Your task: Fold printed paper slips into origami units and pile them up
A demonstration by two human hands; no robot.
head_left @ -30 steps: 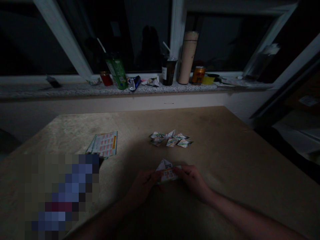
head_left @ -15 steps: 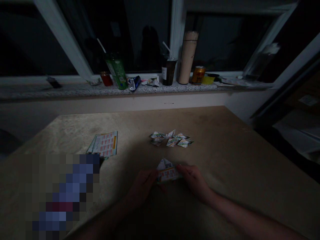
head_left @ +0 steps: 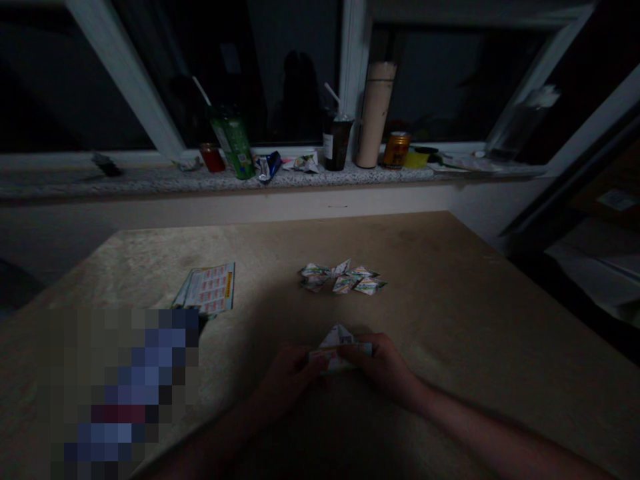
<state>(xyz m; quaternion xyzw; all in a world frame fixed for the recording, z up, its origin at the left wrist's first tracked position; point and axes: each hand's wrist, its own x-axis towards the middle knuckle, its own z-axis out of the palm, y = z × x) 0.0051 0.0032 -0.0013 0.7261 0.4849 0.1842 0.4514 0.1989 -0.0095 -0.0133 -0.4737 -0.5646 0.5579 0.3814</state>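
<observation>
A partly folded sheet of printed paper [head_left: 336, 337], with a pointed white top and a printed band below, is held low over the near middle of the table. My left hand [head_left: 290, 373] grips its left end, thumb on the front. Closed round the right end is my right hand [head_left: 383, 363], its thumb lying across the band. The fingers behind the paper are hidden. Beyond it lie several small folded paper pieces [head_left: 344, 277] in a cluster. To the left rests a stack of flat printed sheets [head_left: 209, 288].
A pixelated patch [head_left: 145, 373] covers the table's left front. Along the granite sill [head_left: 295, 181] stand a green bottle [head_left: 235, 143], a dark cup with a straw [head_left: 337, 143], a tall beige flask [head_left: 375, 117], a gold can [head_left: 397, 151] and a red jar [head_left: 213, 157].
The folded paper has shifted slightly toward me. My right thumb has moved left across its front band, and my left thumb now lies on the lower left of the band.
</observation>
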